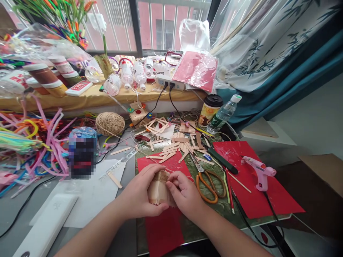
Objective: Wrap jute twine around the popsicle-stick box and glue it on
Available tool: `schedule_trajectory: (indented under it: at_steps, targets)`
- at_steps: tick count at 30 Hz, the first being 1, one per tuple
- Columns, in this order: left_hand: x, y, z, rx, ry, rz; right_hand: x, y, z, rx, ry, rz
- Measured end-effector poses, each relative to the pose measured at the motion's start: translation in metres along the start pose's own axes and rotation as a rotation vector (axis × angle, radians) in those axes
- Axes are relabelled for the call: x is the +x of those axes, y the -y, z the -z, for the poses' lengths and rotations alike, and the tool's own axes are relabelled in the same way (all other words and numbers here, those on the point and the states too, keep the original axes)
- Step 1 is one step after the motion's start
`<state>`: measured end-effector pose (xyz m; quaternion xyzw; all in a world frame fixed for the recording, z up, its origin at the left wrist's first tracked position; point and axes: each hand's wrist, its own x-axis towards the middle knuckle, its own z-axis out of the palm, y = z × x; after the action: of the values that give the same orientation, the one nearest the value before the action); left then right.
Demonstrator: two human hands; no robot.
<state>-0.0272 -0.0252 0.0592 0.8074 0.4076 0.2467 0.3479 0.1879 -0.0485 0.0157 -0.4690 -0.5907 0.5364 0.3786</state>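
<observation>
- Craft-stick piece (158, 195) is at lower centre of frame, over a red sheet (166, 232) on the counter (125, 237); whether it rests on the sheet or is lifted, can't tell.
- Key relation: piece lies between both hands, right of the left grip, left of the right one; both touch it, so neither is clearly nearer.
- Sticks run roughly up-down in frame; twine band (161, 176) crosses them near the piece's upper end. Right side partly covered by fingers, so full shape and long axis uncertain.
- Left hand (142, 191): grip curled round the left side, fingers over the upper end, thumb along the lower edge, holding the piece.
- Right hand (184, 192): thumb and forefinger close together at the right edge, by the twine; can't tell if pinching a strand or just pressing the piece.
- Bottle (222, 113), right of upper centre: green label, writing too small to read.
- Cup (210, 110) beside it: yellow-brown printed sleeve, no legible brand.
- Packet (82, 151), left of frame: mostly pixelated, unreadable.
- Long white box (48, 228), lower left: faint grey mark, not legible.
- Jars (50, 76), upper left: labels blurred.
- Glue gun (259, 171), right of frame: no readable lettering.
</observation>
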Motion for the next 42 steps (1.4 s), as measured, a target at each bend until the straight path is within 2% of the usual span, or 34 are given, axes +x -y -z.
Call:
schedule_trajectory:
  at_steps: [4, 8, 12, 15, 18, 24, 27, 30, 33, 37, 42]
  targets:
    - [0.001, 0.002, 0.003, -0.042, 0.023, 0.014, 0.001, -0.001, 0.003, -0.143, -0.016, 0.038]
    - [0.0, 0.008, 0.002, -0.082, -0.001, 0.001, 0.002, 0.001, 0.004, -0.11, -0.012, 0.047]
    - [-0.001, 0.023, -0.015, -0.255, -0.106, 0.009, 0.0, 0.005, 0.014, -0.155, -0.063, 0.095]
    - [0.001, 0.032, -0.027, -0.339, -0.091, 0.021, -0.002, 0.006, 0.026, -0.295, -0.082, 0.134]
    - [0.003, 0.033, -0.025, -0.202, -0.006, 0.027, -0.002, 0.005, 0.031, -0.422, -0.083, 0.181]
    - [0.004, 0.027, -0.003, 0.038, 0.13, 0.09, -0.001, 0.003, 0.025, -0.556, -0.1, 0.298]
    - [0.006, 0.029, 0.0, 0.084, 0.179, 0.103, 0.0, 0.004, 0.03, -0.6, -0.15, 0.269]
    - [0.008, 0.031, -0.001, 0.116, 0.178, 0.104, -0.001, 0.002, 0.041, -0.557, -0.18, 0.147]
    - [0.008, 0.033, -0.001, 0.118, 0.17, 0.094, -0.004, -0.005, 0.046, -0.411, -0.16, 0.024]
    - [0.009, 0.035, -0.001, 0.106, 0.163, 0.087, -0.005, -0.016, 0.045, -0.185, -0.15, -0.013]
    - [0.009, 0.035, 0.0, 0.095, 0.166, 0.108, 0.002, -0.022, 0.053, -0.02, -0.033, -0.085]
